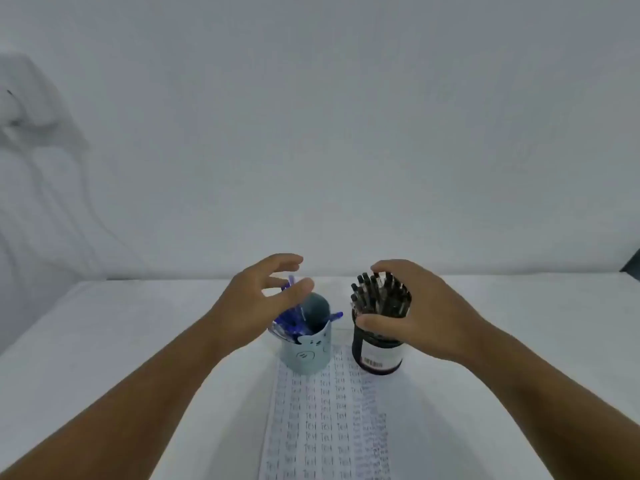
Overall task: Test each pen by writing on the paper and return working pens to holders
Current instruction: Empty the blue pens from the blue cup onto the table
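White tabletop (138,341), far edge: left hand (256,306) released over blue pens (289,322); right hand (415,313) grasping black pens (381,296). Next probably: pick one, test on paper (325,420).

Two holders stand on the table: a blue one (306,355) at 11 o'clock, a black one (379,351) at 1. One sheet of paper (327,427) lies at 6. The pens are too bunched to count; two hands show.

Paper (325,427): handwritten "Test" repeated in rows. Black holder (379,355) label: print unreadable.

hands (339,306) over blue holder (306,355), black holder (379,355), paper (325,427)
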Demonstrator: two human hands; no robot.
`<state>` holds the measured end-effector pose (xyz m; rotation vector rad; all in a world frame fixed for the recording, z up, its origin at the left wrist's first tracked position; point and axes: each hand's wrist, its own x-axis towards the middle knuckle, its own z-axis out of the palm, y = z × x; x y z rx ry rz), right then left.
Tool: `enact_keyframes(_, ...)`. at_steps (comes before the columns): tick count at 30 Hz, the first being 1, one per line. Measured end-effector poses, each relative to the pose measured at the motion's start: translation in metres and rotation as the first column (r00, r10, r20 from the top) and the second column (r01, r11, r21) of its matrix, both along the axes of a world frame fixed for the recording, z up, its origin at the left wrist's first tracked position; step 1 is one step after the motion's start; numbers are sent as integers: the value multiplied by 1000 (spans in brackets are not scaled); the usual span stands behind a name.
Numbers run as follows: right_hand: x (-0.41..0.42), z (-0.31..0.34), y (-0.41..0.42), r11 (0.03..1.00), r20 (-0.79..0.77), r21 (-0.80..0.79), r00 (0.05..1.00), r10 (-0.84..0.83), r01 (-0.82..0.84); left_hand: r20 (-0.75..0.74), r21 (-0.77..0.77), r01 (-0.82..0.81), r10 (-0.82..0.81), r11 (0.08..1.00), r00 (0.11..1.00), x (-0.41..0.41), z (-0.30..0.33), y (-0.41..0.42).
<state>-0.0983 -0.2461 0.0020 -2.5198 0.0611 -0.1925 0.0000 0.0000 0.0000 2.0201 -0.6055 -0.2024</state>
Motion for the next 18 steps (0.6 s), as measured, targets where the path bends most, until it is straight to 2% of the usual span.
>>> enact_keyframes(2, 3, -17, -4, 1000, 112, 25, 994, -1, -2, -67, -132, -7, -2, 991, 998, 5, -23, -4)
enact_keyframes(4, 1, -34, -7, 999, 264, 41, 964, -3, -8, -47, -249, -10, -2, 968, 999, 4, -44, -4)
enact_keyframes(8, 2, -75, -5, 1000, 511, 29, 859, -24, 10, 86, -451, -19, 64, 892, 994, -9, -82, -9)
enact_keyframes(10, 2, -97, -2, 996, 566, 81, 822, -66, 24, 133, -460, -19, 90, 888, 987, -13, -99, -10)
enact_keyframes(13, -2, -122, 1, 985, 621, 174, 774, -124, 18, 32, -490, -115, 149, 864, 988, -17, -122, -11)
enact_keyframes(15, -2, -128, 4, 966, 628, 260, 760, -167, -2, 1, -460, -116, 131, 880, 991, -13, -131, -8)
enact_keyframes(18, -2, -136, 9, 933, 619, 360, 755, -218, -26, 42, -403, -91, 117, 911, 992, -13, -137, -3)
